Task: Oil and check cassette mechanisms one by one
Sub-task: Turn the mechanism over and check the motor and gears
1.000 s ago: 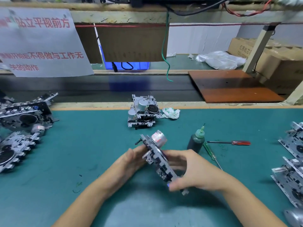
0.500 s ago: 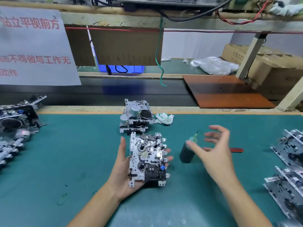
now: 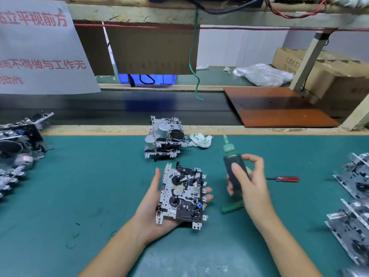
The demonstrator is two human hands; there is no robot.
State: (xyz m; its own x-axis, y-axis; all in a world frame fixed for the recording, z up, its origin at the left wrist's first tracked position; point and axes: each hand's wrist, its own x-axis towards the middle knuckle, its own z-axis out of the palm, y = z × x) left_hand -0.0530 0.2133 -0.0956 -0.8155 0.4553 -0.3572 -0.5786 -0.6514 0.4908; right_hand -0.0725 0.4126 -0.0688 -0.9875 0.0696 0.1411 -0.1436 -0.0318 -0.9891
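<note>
Green bench mat [image 3: 83, 196], viewed from the head camera looking down.

Left hand [image 3: 151, 204]: palm up, fingers mostly straight, carrying a cassette mechanism [image 3: 182, 195] flat on the palm. Thumb runs along the mechanism's left edge; fingertips [image 3: 207, 193] show past its right edge. Mechanism faces up, gears and black parts visible, a small blue piece near its lower right corner.

Right hand [image 3: 251, 186]: curled round a dark oil bottle [image 3: 234, 172], thumb pressed on its front. Bottle held roughly upright, green nozzle pointing up and away from the person. It sits just right of the held mechanism, not touching it. Below the hand, a green object [image 3: 231, 207] lies on the mat; blurred, cannot tell what it is.

Behind the hand, a red-handled screwdriver [image 3: 285, 179] lies flat on the mat, partly hidden by the fingers.

Far centre of the mat: a second mechanism stack [image 3: 165, 138] with silver motor cans on top, and a crumpled white-and-green wrapper [image 3: 200, 140] just beside it on the right.

Left edge: a pile of mechanisms [image 3: 18, 142]. Right edge: more mechanisms [image 3: 353, 212], leaning, blurred.

Beyond the mat: a dark conveyor belt [image 3: 119, 108], a brown board [image 3: 279, 106], a white sign [image 3: 40, 48] with red characters, a hanging green wire [image 3: 194, 56], cardboard boxes [image 3: 327, 72], a plastic bag [image 3: 263, 73].
</note>
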